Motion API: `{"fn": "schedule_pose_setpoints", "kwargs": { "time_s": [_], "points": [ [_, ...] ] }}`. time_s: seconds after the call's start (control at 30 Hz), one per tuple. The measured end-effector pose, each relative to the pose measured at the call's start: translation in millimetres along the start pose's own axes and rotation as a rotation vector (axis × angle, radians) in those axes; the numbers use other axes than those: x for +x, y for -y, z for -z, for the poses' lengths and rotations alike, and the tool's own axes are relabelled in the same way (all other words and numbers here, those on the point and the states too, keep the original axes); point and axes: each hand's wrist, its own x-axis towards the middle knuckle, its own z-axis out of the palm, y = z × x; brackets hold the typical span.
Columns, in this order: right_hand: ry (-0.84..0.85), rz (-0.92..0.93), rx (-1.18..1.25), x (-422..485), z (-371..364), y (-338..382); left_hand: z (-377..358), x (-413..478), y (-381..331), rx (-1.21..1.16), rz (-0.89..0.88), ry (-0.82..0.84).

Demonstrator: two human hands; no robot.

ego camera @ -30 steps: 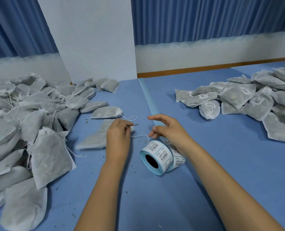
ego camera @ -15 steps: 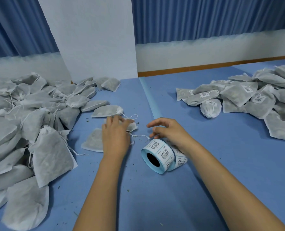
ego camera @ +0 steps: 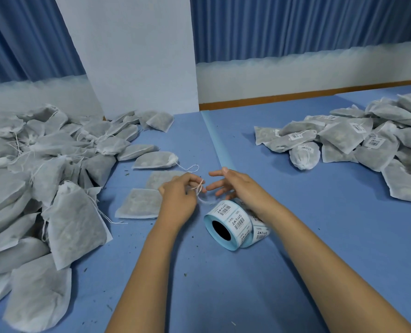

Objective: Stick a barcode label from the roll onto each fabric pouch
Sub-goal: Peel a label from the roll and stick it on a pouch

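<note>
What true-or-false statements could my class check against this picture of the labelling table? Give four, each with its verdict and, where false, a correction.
1. The label roll rests on the blue table, gripped by neither hand. True.
2. The right pile of pouches shows no labels at all. False: several pouches there carry barcode labels.
3. The left hand pinches a white drawstring. True.
4. The right hand grips a pouch. False: its fingers are spread and hold nothing.
</note>
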Motion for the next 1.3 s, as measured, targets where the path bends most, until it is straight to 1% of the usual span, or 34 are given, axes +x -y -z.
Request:
{"fn": "schedule_pose_setpoints", "kwargs": {
  "time_s": [0.07, 0.13, 0.23, 0.3, 0.37, 0.43, 0.53, 0.67, 0.73, 0.8, 0.83, 0.9, 0.97, 1.0, 1.1, 1.17, 1.2, 1.3],
  "points": [
    [0.033, 0.003, -0.040, 0, -2, 1, 3, -5, -7, -0.129, -0.013, 0.055],
    [0.046, -0.004, -0.050, -1, -2, -1, 3, -8, -12, -0.176, -0.047, 0.095],
    [0.008, 0.008, -0.025, 0, -2, -2, 6, -10, -18, -0.268, -0.054, 0.096],
    [0.002, 0.031, 0.088, 3, 0, -2, 11, -11, -20, -0.336, -0.068, 0.071],
    [0.058, 0.040, 0.234, 6, 1, -3, 14, -12, -22, -0.403, -0.100, 0.098],
    [0.117, 0.038, 0.299, 8, 0, -5, 13, -13, -23, -0.369, -0.141, 0.135],
    [0.148, 0.017, 0.355, 9, 0, -9, 12, -15, -23, -0.234, -0.203, 0.167],
    [0.225, 0.056, 0.415, 4, 0, -10, 14, -13, -18, -0.059, -0.322, 0.153],
    [0.168, 0.041, 0.377, 3, -1, -11, 14, -12, -18, 0.009, -0.335, 0.180],
    [0.057, 0.050, 0.313, 4, -2, -12, 14, -11, -19, 0.062, -0.329, 0.205],
    [0.003, 0.075, 0.302, 4, -2, -11, 14, -12, -20, 0.066, -0.323, 0.182],
    [-0.078, 0.136, 0.297, 4, 0, -7, 15, -12, -19, 0.014, -0.299, 0.067],
    [-0.123, 0.174, 0.258, 2, 1, -3, 15, -11, -18, -0.030, -0.265, -0.028],
    [-0.135, 0.186, 0.235, 1, 1, -2, 14, -10, -17, -0.029, -0.245, -0.036],
    [-0.131, 0.228, 0.182, -2, 0, 1, 10, -8, -11, 0.090, -0.216, 0.044],
    [-0.138, 0.275, 0.198, -3, 1, 6, 8, -9, -10, 0.138, -0.208, 0.080],
    [-0.166, 0.306, 0.218, -3, 3, 8, 7, -9, -10, 0.093, -0.187, 0.069],
    [-0.327, 0.395, 0.224, -3, 11, 10, 12, -10, -15, -0.224, -0.082, -0.044]
  ]
}}
